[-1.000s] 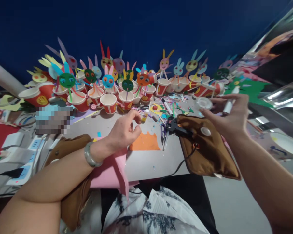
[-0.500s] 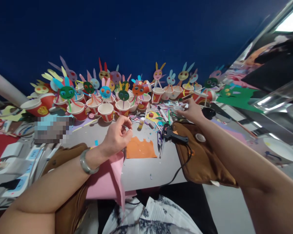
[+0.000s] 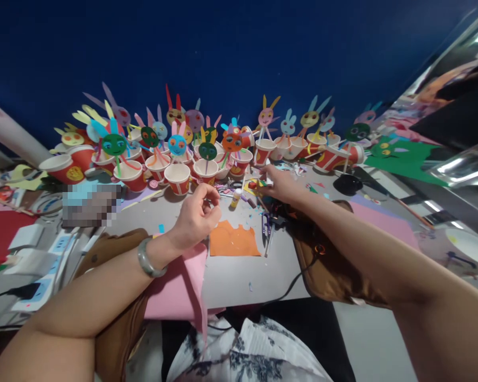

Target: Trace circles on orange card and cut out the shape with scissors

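My left hand (image 3: 195, 215) rests at the edge of a pink foam sheet (image 3: 179, 286), fingers curled with thumb against forefinger; nothing shows between them. A grey bangle circles that wrist. Beside it lies an orange paper piece (image 3: 235, 240) with a cut-out upper edge. My right hand (image 3: 278, 183) stretches forward across a brown fabric pouch (image 3: 334, 265), fingers spread onto a heap of coloured paper scraps and markers (image 3: 255, 187). Whether it has picked anything up is hidden. A small glue stick (image 3: 236, 197) stands just left of that hand.
Several red paper cups (image 3: 177, 178) holding paper bunny heads on sticks line the back of the grey table (image 3: 242, 276). A black glue gun (image 3: 276, 218) and its cord lie under my right arm. A black object (image 3: 347, 184), green paper (image 3: 402, 154) and power strips (image 3: 43, 276) surround it.
My right hand held a white marker and a clear lid, reached toward the cups, and now sits further left on the scrap heap without them. My left hand has hardly moved.
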The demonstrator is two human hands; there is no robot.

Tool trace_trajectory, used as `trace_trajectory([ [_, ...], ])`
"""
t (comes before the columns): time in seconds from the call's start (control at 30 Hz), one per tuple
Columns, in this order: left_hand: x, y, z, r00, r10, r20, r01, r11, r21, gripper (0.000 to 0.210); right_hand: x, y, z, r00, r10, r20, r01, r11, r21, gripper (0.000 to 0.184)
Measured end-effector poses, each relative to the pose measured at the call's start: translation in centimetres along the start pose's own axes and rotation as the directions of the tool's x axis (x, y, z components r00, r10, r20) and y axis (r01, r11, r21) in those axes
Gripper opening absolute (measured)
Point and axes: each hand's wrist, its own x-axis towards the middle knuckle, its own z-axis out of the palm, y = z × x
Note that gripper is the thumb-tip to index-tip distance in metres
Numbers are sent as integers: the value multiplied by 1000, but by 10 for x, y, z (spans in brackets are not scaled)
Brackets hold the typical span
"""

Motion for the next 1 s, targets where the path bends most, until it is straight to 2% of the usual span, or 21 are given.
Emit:
trace_trajectory([
  [0.2,3,1,-4,1000,26,11,-26,1000,16,20,18,-23,20,999,24,42,-22,998,-65,36],
  [0.37,2,4,-8,996,61,64,-66,995,78,14,13,-33,6,996,89,6,-89,995,-46,36],
  [0.43,1,6,-10,988,89,130,-109,982,154,11,6,-37,-6,989,138,-46,-138,990,2,34],
  [0.53,-1,12,-11,954,82,290,-174,935,308,6,-12,-44,-24,976,187,-111,-180,981,67,35],
  [0.6,-3,16,-12,926,35,375,-203,884,421,6,-32,-52,-32,970,184,-160,-162,977,137,38],
  [0.63,-4,18,-12,913,9,409,-222,850,477,7,-43,-58,-35,962,169,-213,-115,963,245,37],
  [0.7,-5,22,-14,873,-50,486,-274,773,573,9,-70,-71,-39,960,114,-256,-10,927,376,31],
  [0.77,-5,28,-19,800,-121,587,-345,708,616,10,-96,-87,-38,977,32,-210,60,906,418,26],
  [0.83,-3,34,-27,692,-176,700,-432,676,597,12,-119,-101,-34,992,4,-129,59,874,483,23],
  [0.93,2,36,-40,520,-284,805,-467,695,547,12,-143,-115,-20,997,5,-78,40,826,562,30],
  [1.0,6,32,-46,483,-282,829,-488,699,522,13,-151,-121,-7,994,48,-101,17,825,565,37],
])
